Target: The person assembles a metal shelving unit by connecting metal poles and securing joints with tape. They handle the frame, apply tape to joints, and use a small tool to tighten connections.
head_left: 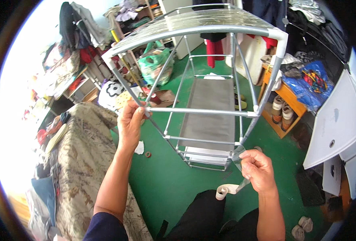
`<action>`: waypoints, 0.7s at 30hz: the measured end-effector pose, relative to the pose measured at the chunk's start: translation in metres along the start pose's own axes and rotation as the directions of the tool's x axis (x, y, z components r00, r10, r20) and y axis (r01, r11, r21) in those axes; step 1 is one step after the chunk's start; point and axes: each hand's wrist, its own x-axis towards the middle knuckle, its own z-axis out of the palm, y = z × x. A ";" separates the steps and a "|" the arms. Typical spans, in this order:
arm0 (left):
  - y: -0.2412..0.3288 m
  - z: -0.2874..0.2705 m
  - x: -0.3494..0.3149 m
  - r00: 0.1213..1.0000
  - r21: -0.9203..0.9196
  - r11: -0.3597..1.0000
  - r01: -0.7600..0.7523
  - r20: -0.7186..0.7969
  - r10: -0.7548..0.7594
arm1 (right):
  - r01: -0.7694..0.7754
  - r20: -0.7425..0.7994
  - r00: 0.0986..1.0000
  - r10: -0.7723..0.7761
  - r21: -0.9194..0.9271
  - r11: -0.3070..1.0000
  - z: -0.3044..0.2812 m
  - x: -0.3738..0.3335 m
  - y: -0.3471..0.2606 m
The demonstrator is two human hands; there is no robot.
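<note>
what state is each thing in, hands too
left hand, gripping the frame
right hand, pinching clear film
frame, standing
top sheet, spread across the frame
pale strip, curled at its end
grey panel, spread flat
green bag, stuffed full
shoes, side by side
blue plastic, crumpled
camouflage cover, draped

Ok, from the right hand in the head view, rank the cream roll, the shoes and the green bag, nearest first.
1. Cream roll, low, left of the right hand.
2. Shoes, ahead, toward the right.
3. Green bag, far back on the left.
</note>
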 end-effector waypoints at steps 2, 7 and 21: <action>0.005 0.000 -0.001 0.999 0.012 0.999 0.036 -0.002 -0.036 | -0.028 0.039 0.999 0.028 -0.011 1.000 -0.002 0.004 -0.001; 0.016 0.009 -0.001 0.996 0.105 0.991 0.085 0.000 -0.085 | -0.054 0.093 0.994 0.057 -0.036 0.998 -0.009 0.012 -0.006; 0.012 0.029 -0.016 0.958 -0.062 0.983 0.174 -0.220 -0.183 | -0.074 0.264 0.960 0.090 -0.068 0.995 0.031 0.037 -0.010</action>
